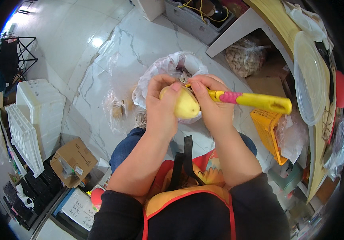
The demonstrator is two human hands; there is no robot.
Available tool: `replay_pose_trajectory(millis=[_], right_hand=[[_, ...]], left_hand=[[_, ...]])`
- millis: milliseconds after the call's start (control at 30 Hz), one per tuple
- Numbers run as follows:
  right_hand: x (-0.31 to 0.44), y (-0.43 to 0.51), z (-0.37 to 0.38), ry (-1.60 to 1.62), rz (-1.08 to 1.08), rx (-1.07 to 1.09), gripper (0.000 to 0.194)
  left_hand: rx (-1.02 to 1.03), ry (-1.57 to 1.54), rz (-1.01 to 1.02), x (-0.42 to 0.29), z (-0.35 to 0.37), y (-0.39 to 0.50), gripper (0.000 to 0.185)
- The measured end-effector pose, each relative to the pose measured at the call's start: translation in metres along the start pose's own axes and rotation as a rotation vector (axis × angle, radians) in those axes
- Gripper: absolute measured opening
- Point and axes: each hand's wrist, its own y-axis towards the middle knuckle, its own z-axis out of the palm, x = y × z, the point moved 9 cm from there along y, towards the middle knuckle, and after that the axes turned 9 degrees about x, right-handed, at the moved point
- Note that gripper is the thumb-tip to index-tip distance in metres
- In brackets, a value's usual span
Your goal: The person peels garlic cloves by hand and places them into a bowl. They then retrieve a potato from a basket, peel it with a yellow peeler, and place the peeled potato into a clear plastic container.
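My left hand [163,108] holds a peeled, pale yellow potato [187,105], its rounded end turned towards me. In my right hand [212,105] is a yellow-handled peeler [259,102] with a pink wrap near its head; the head is at the potato's upper right side, partly hidden by my fingers. Both hands are over a bin lined with a white plastic bag [148,79], which stands on the floor between my knees. Some scraps show inside it. Left of the bin, a clear plastic bag [116,108] with brownish items inside lies on the tiles.
An orange plastic basket [265,132] stands at the right, below a wooden tabletop [316,168] bearing a clear lid [310,78]. A grey crate [202,28] is ahead. At the left are a white foam box [44,111] and an open cardboard box [77,159].
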Motion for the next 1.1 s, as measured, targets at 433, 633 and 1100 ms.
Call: replay_pose_trajectory(millis=[433, 633, 1100], right_hand=[[-0.014, 0.001, -0.009, 0.017, 0.081, 0.003, 0.025], [-0.018, 0.001, 0.002, 0.062, 0.092, 0.039, 0.030], [0.000, -0.008, 0.028, 0.019, -0.191, 0.179, 0.032]], left_hand=[[-0.017, -0.143, -0.266, 0.025, -0.023, 0.002, 0.044], [0.065, -0.141, -0.342, 0.030, -0.012, -0.006, 0.042], [-0.111, 0.031, -0.253, 0.023, -0.018, -0.009, 0.027]])
